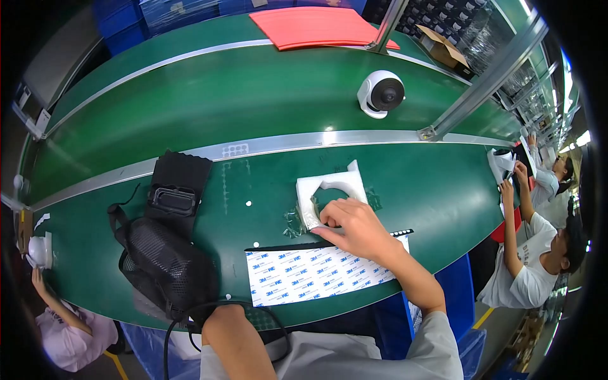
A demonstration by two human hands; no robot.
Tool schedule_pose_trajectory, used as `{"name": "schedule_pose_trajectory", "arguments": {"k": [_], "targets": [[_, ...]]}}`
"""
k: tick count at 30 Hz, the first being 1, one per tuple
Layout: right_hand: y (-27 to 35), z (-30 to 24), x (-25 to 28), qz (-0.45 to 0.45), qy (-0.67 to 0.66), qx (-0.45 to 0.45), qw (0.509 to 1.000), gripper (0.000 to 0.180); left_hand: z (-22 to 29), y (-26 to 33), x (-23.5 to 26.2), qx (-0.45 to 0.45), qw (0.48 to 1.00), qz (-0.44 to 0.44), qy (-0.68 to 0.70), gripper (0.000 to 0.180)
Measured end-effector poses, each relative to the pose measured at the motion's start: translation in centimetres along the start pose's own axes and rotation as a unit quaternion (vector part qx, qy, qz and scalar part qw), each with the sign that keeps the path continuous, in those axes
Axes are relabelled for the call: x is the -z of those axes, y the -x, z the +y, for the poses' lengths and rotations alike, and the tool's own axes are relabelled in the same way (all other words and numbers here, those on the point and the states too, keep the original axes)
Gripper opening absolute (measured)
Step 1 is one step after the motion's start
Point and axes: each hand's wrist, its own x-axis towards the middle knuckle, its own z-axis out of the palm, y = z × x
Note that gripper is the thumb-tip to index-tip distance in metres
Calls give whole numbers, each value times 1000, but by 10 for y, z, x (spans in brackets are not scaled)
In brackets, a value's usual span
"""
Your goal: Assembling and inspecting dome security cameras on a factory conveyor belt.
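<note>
My right hand (358, 227) is over the table, fingers curled in and thumb close to the fingertips. Whatever is between them, if anything, is too small or hidden to make out. The fingertips are at the near edge of a white foam block (316, 185) with a round cut-out, clear tape at its sides. Below the wrist lies a white backing sheet (316, 275) with blue print and a black strip along its far edge, partly covered by my hand. My left arm (234, 339) comes in from the lower edge; its hand is hidden near the black mesh bag.
A black mesh bag (168, 259) and a dark tray (172, 200) are on the left. On the raised ledge stands a white camera (382, 94) with a dark round front; red foam sheets (316, 26) lie farther back. Co-workers (529, 259) handle white devices at both ends.
</note>
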Motion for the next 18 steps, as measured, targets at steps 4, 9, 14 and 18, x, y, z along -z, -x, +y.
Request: {"name": "schedule_pose_trajectory", "arguments": {"k": [4,9,14,18], "targets": [[5,6,-12,44,-49,-20,998,29,-2,0,0,3,1000,-3,-8,55],[4,5,-17,58,-37,-27,997,30,-4,0,0,4,1000,-4,-14,55],[1,-2,-17,58,-10,-50,997,35,-4,1,-2,0,1000,-4,-20,54],[3,1,-22,68,17,-45,997,35,-2,1,-3,-4,1000,-4,-23,54]]}}
